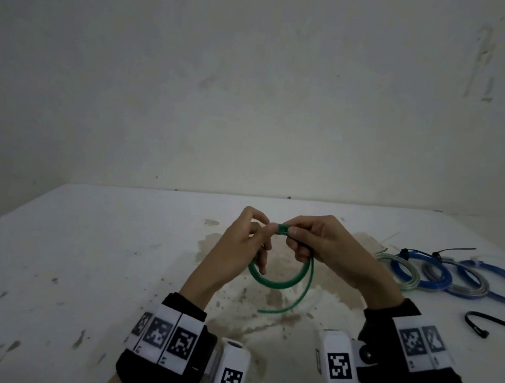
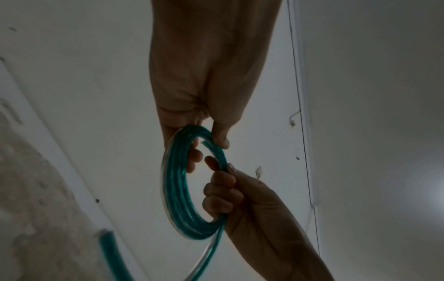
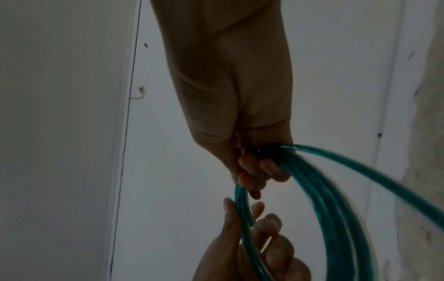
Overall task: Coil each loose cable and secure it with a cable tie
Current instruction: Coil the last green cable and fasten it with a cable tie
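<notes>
Above the middle of the table (image 1: pixel 88 238), the left hand (image 1: pixel 240 245) and the right hand (image 1: pixel 325 246) both pinch the top of a green cable (image 1: pixel 271 281), wound into several loops and held off the surface. One end of it hangs loose below the coil, so the winding looks nearly finished, with no tie on it yet. Off to the right lie the finished coils (image 1: pixel 451 276), blue and grey, already tied. A spare black cable tie (image 1: pixel 484 324) waits near them. No containers are in sight.
</notes>
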